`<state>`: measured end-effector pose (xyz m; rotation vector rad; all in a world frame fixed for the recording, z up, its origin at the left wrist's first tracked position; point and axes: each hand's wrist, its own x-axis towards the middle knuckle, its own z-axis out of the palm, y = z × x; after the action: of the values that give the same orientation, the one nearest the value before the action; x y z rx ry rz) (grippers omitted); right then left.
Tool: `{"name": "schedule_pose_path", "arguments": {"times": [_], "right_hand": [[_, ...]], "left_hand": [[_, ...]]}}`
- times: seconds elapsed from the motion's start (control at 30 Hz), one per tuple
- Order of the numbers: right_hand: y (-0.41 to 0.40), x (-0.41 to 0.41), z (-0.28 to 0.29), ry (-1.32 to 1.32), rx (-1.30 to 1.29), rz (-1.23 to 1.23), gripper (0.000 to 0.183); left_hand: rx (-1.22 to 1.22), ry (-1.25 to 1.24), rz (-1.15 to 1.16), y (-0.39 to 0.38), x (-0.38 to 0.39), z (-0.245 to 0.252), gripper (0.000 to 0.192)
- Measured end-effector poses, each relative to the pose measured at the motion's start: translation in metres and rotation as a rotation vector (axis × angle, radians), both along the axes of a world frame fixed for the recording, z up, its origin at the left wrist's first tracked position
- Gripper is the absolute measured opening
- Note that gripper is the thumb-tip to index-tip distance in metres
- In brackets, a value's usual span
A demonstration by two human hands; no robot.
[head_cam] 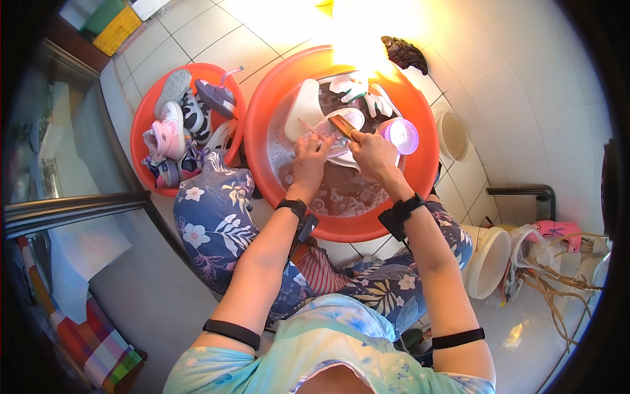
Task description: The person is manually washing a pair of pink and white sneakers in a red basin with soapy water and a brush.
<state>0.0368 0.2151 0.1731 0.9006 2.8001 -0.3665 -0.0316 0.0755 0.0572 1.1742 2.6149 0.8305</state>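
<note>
A large orange-red plastic basin (263,162) of cloudy, sudsy water stands in front of me. My left hand (311,160) grips a pale shoe with pink parts (321,129) over the water. In my right hand (371,155) is a brown brush (343,126), its head against the shoe; its bristles are hidden. A white shoe (302,113) leans just beyond my left hand. Farther back lie white shoes with dark green trim (350,88), partly washed out by glare. Beside my right hand sits a purple cup (404,136) with white contents.
At the left, a smaller orange-red basin (139,133) holds several shoes, including a pink-and-white sneaker (170,133). A beige bucket (452,135) stands against the right wall. Nearer me are a white bucket (487,266) and woody stems (546,285). A dark bundle (404,53) lies behind the basin.
</note>
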Motion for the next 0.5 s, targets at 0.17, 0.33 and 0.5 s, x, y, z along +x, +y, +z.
{"name": "schedule_pose_path", "arguments": {"times": [0.17, 0.33, 0.5], "right_hand": [[0.008, -0.001, -0.020, 0.008, 0.084, -0.147, 0.033], [-0.020, 0.006, -0.021, 0.154, 0.001, 0.004, 0.026], [0.013, -0.017, -0.027, 0.116, 0.162, -0.124, 0.027]], "left_hand": [[0.097, -0.008, 0.013, 0.004, -0.002, -0.002, 0.054], [0.058, 0.081, 0.025, -0.002, 0.000, -0.007, 0.052], [0.062, -0.011, -0.018, 0.006, 0.000, -0.003, 0.053]]}}
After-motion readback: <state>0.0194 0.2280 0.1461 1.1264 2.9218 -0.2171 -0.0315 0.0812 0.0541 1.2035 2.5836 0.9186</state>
